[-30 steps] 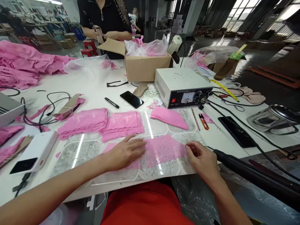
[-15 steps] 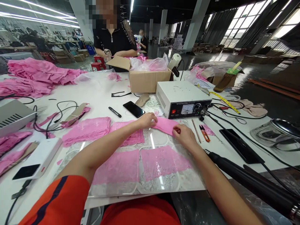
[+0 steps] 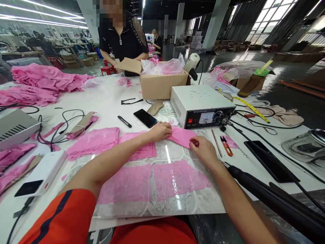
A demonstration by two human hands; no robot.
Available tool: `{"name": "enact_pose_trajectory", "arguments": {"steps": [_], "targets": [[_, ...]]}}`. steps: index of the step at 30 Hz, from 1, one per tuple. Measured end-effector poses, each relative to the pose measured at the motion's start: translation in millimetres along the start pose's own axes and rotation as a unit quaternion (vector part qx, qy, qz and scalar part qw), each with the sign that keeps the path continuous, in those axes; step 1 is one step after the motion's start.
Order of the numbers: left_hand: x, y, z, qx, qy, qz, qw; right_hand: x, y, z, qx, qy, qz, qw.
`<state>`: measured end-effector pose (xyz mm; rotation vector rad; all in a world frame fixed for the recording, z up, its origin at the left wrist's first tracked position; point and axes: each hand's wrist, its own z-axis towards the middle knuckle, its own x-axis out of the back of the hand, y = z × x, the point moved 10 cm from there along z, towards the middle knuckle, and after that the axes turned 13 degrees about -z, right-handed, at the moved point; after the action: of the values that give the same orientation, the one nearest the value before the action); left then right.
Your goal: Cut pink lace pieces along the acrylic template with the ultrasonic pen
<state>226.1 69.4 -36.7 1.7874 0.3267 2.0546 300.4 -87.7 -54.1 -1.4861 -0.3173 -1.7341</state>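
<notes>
A pink fabric piece (image 3: 182,136) lies in front of the grey machine box, between my hands. My left hand (image 3: 161,131) has its fingers curled on the left end of the piece. At its right end my right hand (image 3: 202,146) pinches the edge between thumb and forefinger. To the left rest two stacks of pink lace pieces, a larger stack (image 3: 95,141) and a smaller stack (image 3: 138,146) partly behind my left forearm. Nearer to me, a clear template sheet (image 3: 122,209) shows pink lace pieces (image 3: 177,178) lying flat.
The grey machine box (image 3: 203,101) stands behind my hands, with a cardboard box (image 3: 162,86) farther back. Orange snips (image 3: 226,146), a pencil (image 3: 216,143) and a dark phone (image 3: 270,161) lie right. A black handle (image 3: 266,200) crosses beside my right forearm. A person (image 3: 123,44) stands opposite.
The view has shifted slightly, so things on the right appear farther right. Both hands stay at the ends of the pink fabric piece, with little other movement.
</notes>
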Motion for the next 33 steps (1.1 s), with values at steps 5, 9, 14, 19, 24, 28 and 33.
{"name": "enact_pose_trajectory", "arguments": {"steps": [5,9,14,19,24,28,33], "targets": [[18.2,3,5,0.005,0.032,-0.015,0.999,13,-9,0,0.02,0.054,0.005,0.998],[34.5,8,10,0.006,0.05,-0.028,0.998,19,-28,-1,0.054,0.084,-0.012,0.995],[50.8,22,11,0.007,0.059,-0.033,0.998,16,-39,1,0.063,0.097,-0.049,0.992],[60.2,34,4,0.018,0.051,-0.029,0.998,15,-31,1,0.061,0.1,-0.062,0.991],[58.5,42,-3,0.034,0.042,-0.018,0.998,21,-42,-7,0.093,0.112,-0.053,0.988],[58.6,52,-3,0.029,0.042,-0.014,0.999,20,-59,-3,0.112,0.118,-0.061,0.985],[54.5,69,-27,0.008,0.031,-0.034,0.999,25,-51,-15,0.138,0.113,-0.071,0.981]]}}
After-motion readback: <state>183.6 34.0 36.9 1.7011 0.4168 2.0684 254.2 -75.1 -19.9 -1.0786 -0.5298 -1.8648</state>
